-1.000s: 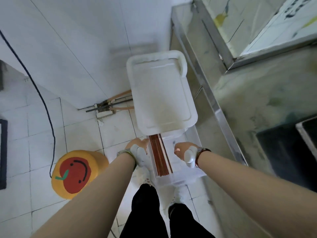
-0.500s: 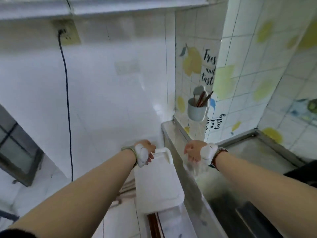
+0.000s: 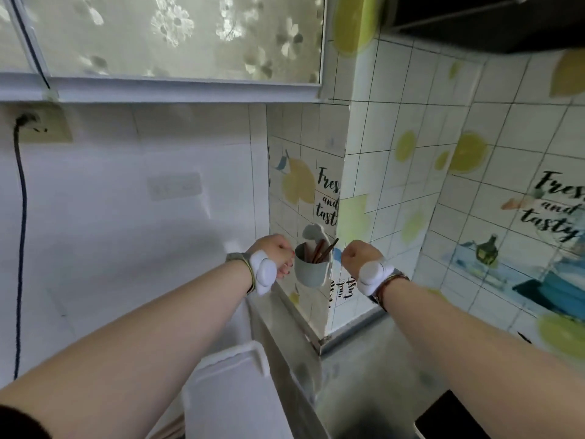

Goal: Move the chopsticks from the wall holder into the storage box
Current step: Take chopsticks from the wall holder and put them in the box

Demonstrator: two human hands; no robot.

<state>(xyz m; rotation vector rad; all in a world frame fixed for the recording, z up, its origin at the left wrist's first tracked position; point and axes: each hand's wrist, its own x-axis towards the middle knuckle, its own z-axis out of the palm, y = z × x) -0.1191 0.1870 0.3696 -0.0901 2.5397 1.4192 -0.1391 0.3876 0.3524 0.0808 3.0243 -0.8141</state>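
Wall holder (image 3: 311,270): grey cup fixed to tiled wall (image 3: 411,185), landmark for all below. Chopsticks (image 3: 319,252) upright-to-tilted inside, brown tips fanning above rim twd upper right. Left hand (image 3: 274,252) just left of holder, knuckles close to rim, contact not resolvable; fingers (image 3: 286,270) curled under, loosely closed, nothing seen held. Right hand (image 3: 357,254) just right of holder, curled into loose fist, fingers hidden behind back of hand, so spread cannot be told; no item visible in it. White lid or tray (image 3: 234,381) well below holder, at left edge of steel table (image 3: 364,369); storage box itself not identifiable here. Pick-up judged not yet begun.

Risks (judgement):
- Partial pinch on fanned tips → one or more sticks slipping out, dropping past table edge to floor.
- Sideways pull rather than upward → load on holder mount, possible detachment from wall.
- Box out of sight below → blind placement, sticks missing opening.
- Knuckle bump on rim → sticks tipping out.
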